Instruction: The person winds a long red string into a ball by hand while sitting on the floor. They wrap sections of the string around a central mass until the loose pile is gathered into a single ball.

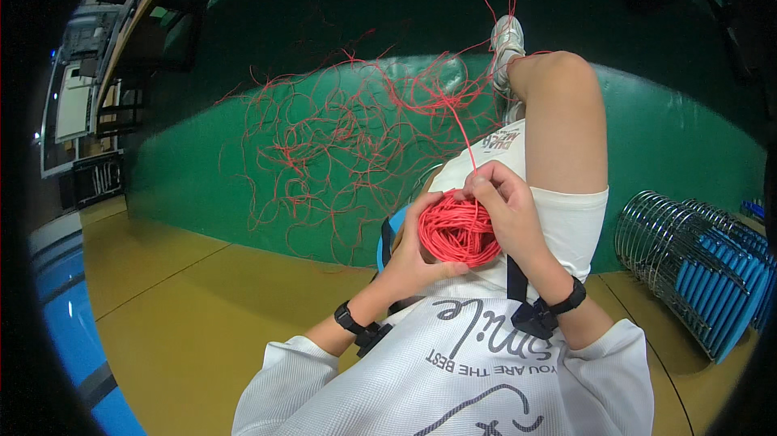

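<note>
The left hand (409, 270) curls its fingers around the ball of red string (458, 232) over the person's lap (564, 229), open only as wide as the ball, thumb along its lower edge. The right hand (511, 211), at the ball's upper right, has its fingers nearly closed, pinching the strand (464, 130) that runs forward to a loose red tangle (293, 159) spread over the green floor (182, 181). A white shoe (507, 34) is beside the tangle's right end, with blue chairs (712, 278) far right

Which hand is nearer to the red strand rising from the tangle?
Right. The right hand appears to pinch the strand beside the red ball; the left hand is farther away, cupping the ball's left side.
</note>
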